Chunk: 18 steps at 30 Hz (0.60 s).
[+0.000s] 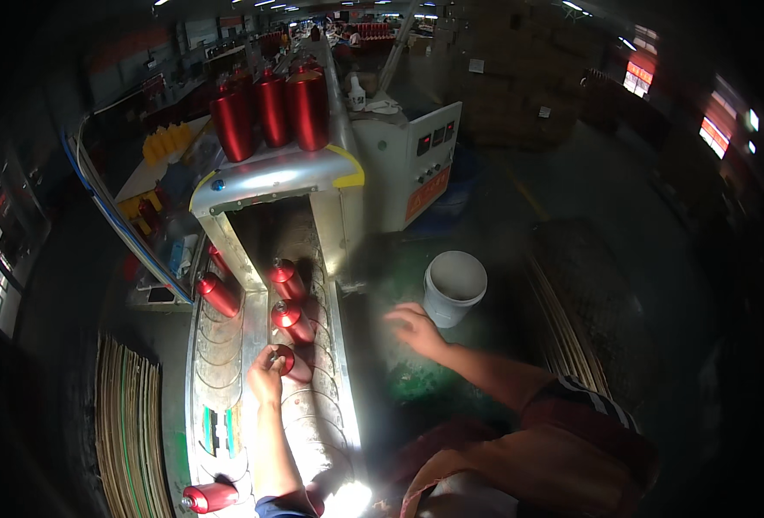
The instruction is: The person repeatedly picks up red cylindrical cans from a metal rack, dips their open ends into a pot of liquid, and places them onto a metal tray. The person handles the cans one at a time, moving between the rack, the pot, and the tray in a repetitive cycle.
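Fingers closed, my left hand (265,373) grips a red metal bottle (296,368) at its top end, over the right lane of a conveyor (317,414). Just beyond it on that lane are two more bottles, a nearer red bottle (294,321) and a farther red bottle (287,280). My right hand (415,330) is held out to the right of the conveyor with its fingers apart and nothing in it. A white bucket (451,308) stands on the floor close beside that hand.
A metal tunnel housing (339,220) spans the conveyor ahead, with tall red bottles (270,110) on top. Right of it stands a control cabinet (423,164). The left lane carries a red bottle (217,295) and a lying one (211,497). Stacked sheets (129,423) flank the left.
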### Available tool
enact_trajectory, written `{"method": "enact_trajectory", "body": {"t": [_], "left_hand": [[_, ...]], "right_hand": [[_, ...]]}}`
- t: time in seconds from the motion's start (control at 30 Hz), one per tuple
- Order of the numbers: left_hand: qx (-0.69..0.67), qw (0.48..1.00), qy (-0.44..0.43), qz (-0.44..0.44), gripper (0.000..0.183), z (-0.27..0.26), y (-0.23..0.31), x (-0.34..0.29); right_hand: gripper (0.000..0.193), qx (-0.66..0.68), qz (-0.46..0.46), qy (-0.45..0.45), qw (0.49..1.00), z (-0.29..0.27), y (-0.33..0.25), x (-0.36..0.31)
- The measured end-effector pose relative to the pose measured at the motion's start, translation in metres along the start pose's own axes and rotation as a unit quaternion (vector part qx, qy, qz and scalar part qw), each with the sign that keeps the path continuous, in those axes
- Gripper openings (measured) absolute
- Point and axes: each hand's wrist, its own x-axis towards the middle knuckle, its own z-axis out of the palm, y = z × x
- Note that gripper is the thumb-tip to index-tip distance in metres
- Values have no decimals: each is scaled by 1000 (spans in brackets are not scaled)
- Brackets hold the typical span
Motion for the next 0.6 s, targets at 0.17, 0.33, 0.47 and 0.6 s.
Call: {"method": "enact_trajectory", "body": {"t": [0.17, 0.33, 0.47, 0.6], "left_hand": [[60, 995, 43, 67, 50, 16, 46, 7], [-185, 975, 109, 58, 32, 29, 92, -78], [-260, 955, 56, -127, 25, 65, 122, -250], [-298, 883, 139, -336, 24, 113, 157, -436]], "right_hand": [[38, -14, 52, -8, 999, -60, 11, -60], [37, 25, 57, -54, 997, -74, 18, -109], [36, 86, 68, -158, 981, -70, 20, -156], [35, 166, 85, -234, 954, -80, 17, -211]]}}
